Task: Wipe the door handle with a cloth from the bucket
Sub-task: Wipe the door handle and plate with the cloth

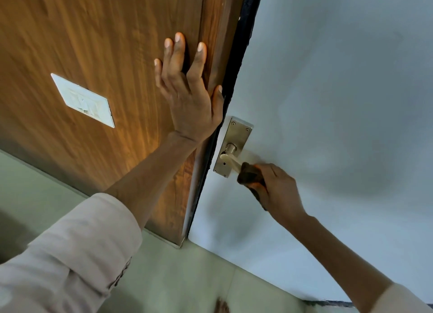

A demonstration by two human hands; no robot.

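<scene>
Right hand (278, 191) cloth (250, 175) around handle (230, 159), lever pointing lower-right

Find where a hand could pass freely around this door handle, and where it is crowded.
Free: door above and right of the plate. Crowded: the handle, under the cloth in the right hand; left hand on the wood panel.

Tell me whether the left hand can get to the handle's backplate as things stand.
Probably yes. The left hand lies flat on the wooden panel, just above the backplate, with nothing between; the right hand and cloth cover only the lever's end.
</scene>
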